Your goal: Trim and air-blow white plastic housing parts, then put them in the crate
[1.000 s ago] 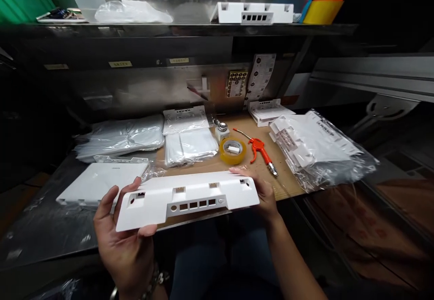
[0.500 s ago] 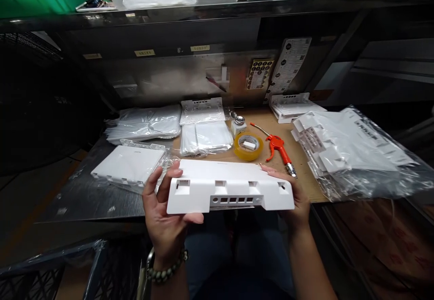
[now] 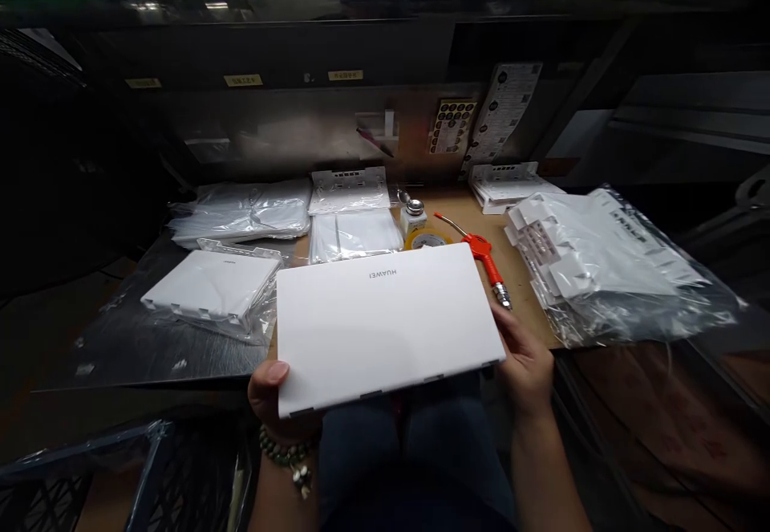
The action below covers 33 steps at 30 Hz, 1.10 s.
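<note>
I hold a flat white plastic cover (image 3: 385,323) over my lap, its smooth face up with grey lettering near the far edge. My left hand (image 3: 273,395) grips its near left corner, thumb on top. My right hand (image 3: 526,355) supports its right edge from below. The cover hides most of a yellow tape roll (image 3: 427,237) on the bench behind it.
On the bench lie another white cover in a plastic bag (image 3: 208,291), stacks of bagged white parts (image 3: 354,231), a big bag of white parts (image 3: 601,263) at the right, an orange air blow gun (image 3: 481,255) and a small bottle (image 3: 413,215). A dark crate (image 3: 120,476) stands at lower left.
I have tilted the cover from showing its ported edge to showing its flat face. It now covers the tape roll; my left thumb has slid to the near corner.
</note>
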Tool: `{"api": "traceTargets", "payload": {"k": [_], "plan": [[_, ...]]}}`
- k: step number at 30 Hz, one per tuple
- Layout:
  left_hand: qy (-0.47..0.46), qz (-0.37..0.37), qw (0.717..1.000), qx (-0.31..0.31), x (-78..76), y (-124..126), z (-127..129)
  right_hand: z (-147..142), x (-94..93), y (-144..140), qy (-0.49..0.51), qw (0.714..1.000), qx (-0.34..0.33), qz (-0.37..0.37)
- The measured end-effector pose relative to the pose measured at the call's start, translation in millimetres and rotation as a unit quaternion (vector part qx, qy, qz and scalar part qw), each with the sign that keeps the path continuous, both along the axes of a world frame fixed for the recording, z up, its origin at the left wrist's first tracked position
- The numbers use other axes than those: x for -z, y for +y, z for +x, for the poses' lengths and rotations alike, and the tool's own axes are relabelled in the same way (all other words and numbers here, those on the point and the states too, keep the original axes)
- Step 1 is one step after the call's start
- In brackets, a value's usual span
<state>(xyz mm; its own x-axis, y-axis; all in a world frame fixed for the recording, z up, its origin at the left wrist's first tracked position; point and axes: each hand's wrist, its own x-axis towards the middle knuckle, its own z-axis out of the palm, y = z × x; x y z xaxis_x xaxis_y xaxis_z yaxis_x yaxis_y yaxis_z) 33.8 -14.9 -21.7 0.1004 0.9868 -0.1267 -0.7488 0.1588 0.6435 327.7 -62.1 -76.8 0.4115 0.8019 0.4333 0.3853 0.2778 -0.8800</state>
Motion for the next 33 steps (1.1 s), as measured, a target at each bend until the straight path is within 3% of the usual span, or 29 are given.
{"api": "traceTargets", "payload": {"k": [6,13,22,28,33], "plan": [[-0.022,0.068,0.997,0.011,-17.2,2.1,10.3,-3.6,2.5,-13.4,0.068,0.997,-0.034,-0.014],[-0.011,0.045,0.998,-0.034,5.7,1.1,-1.8,-10.6,-4.0,-10.6,0.045,0.998,-0.047,-0.001],[0.015,0.018,0.998,-0.066,8.1,6.5,-2.1,-19.5,-22.1,-8.1,0.039,0.997,-0.072,0.007],[0.161,-0.071,0.974,-0.141,12.8,7.1,-19.0,-12.5,-21.3,-9.3,0.067,0.987,-0.136,-0.047],[0.265,0.024,0.953,-0.144,-3.0,11.9,-14.7,-3.1,-14.7,-5.7,-0.005,0.985,-0.162,-0.064]]}}
